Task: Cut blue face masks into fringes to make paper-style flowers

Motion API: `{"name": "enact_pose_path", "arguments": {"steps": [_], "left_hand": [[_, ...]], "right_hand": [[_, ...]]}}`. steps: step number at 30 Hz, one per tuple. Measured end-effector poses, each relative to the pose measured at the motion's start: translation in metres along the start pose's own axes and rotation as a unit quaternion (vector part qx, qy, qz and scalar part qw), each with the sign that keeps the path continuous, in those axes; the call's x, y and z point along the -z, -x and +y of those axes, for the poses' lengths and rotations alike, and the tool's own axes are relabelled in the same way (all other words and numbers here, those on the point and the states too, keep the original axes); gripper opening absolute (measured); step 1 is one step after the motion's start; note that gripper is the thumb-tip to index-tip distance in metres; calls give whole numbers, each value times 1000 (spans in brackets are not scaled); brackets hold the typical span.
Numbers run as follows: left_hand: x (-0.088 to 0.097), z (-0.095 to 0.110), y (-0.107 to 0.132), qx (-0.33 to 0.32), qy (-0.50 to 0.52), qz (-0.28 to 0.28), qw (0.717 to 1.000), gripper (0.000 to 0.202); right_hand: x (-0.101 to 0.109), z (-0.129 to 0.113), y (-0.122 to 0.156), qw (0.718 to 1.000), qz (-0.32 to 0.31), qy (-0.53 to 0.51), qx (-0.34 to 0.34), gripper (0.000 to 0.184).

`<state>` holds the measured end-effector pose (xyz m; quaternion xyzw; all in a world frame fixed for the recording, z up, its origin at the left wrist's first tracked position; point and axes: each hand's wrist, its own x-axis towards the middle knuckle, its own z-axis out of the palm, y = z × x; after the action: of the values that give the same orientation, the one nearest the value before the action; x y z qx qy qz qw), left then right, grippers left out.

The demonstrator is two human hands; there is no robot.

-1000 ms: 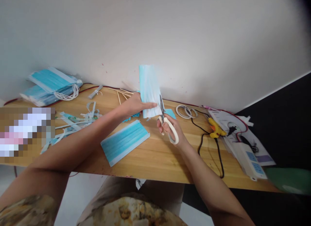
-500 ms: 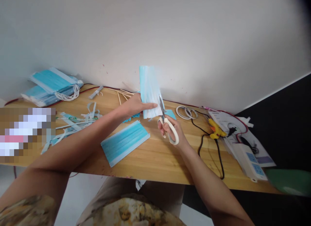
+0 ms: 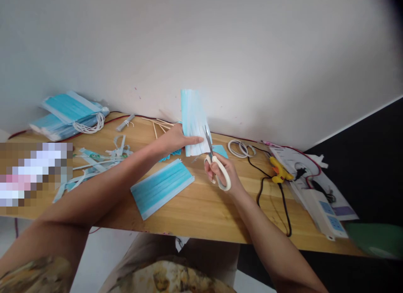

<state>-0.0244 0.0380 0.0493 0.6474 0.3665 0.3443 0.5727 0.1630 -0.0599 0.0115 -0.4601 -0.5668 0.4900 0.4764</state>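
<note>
Above the middle of the table, my left hand (image 3: 182, 137) grips a blue-and-white face mask (image 3: 193, 112), held upright with the thumb across its pale side. My right hand (image 3: 225, 171) has its fingers through the white handles of a pair of scissors (image 3: 224, 177). The blades point up at the mask's lower right edge; whether they are parted cannot be made out. On the table below lies a second face mask (image 3: 162, 188), flat and slanted, without ear loops in view. A small light-blue piece (image 3: 220, 150) rests behind the scissors.
On the left are a stack of masks (image 3: 67, 110) with white loops and a heap of cut strips (image 3: 94, 163). Thin wooden sticks (image 3: 154, 127) lie behind my left hand. To the right are tape rolls (image 3: 237, 148), a yellow glue gun (image 3: 278, 171) with its cord, papers and a power strip (image 3: 325, 217).
The scissors have shifted slightly against the mask's edge. Both hands keep their hold, and the whole view has moved a little, with things appearing slightly lower.
</note>
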Motion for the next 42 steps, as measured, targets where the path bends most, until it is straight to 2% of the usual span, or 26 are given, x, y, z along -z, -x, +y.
{"name": "enact_pose_path", "arguments": {"steps": [9,15,21,30,37,42], "left_hand": [[1,2,1,-8,4,-7,1000,46],[0,7,2,-17,47,41,998,37],[-4,11,6,-13,54,38,998,39],[-4,4,3,-24,18,37,999,40],[-7,1,4,-27,13,7,1000,37],[-7,-2,3,-28,9,1,1000,41]], "right_hand": [[-2,1,1,1000,8,1,-4,50],[1,2,0,1000,6,13,-17,51],[1,5,-3,1000,-14,3,4,58],[2,9,-5,1000,-3,-20,-7,53],[6,24,-10,999,-8,-34,-41,50],[4,19,-8,999,0,-18,-27,53]]}}
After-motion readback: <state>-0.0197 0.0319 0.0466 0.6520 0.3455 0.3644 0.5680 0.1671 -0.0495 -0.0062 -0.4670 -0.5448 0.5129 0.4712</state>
